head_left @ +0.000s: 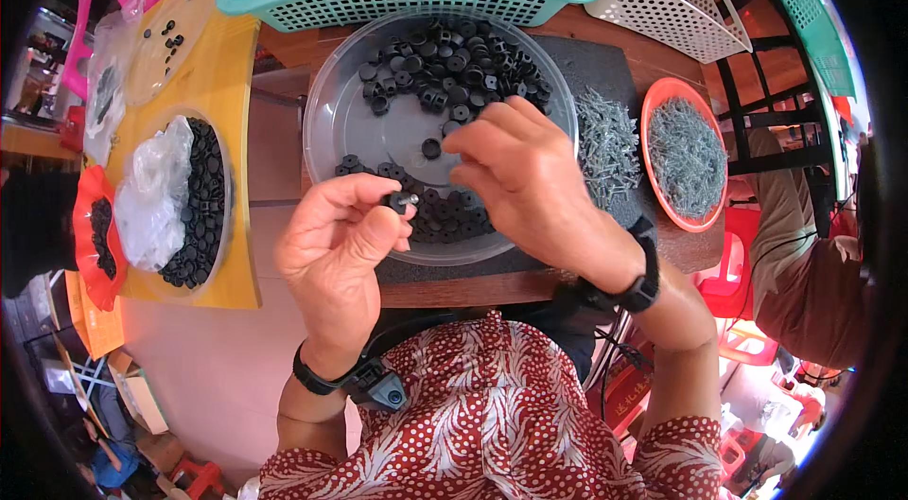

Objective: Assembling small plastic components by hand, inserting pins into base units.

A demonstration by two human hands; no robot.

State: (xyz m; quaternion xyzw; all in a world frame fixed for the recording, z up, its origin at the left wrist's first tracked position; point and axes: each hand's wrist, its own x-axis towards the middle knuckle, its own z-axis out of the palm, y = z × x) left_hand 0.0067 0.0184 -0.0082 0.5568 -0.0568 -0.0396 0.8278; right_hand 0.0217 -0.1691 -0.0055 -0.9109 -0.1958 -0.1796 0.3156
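Note:
My left hand (342,249) pinches a round black plastic cap (394,202) between thumb and fingers. A short metal screw (410,200) sticks out of the cap toward the right. Over the clear plastic basin (317,112), my right hand (515,174) is bent, thumb and index finger apart with nothing visible between them. Just left of its index fingertip lies a single black cap (431,148). Many black caps (454,65) are heaped at the basin's far side. Flat black discs (454,216) lie at its near side, partly covered by my right hand.
Behind the basin stands a teal basket (407,3) full of black parts, beside a white basket (662,3). To the right, loose screws (607,145) lie next to an orange-rimmed bowl (653,188) of screws. A yellow table (241,245) at left carries more black parts.

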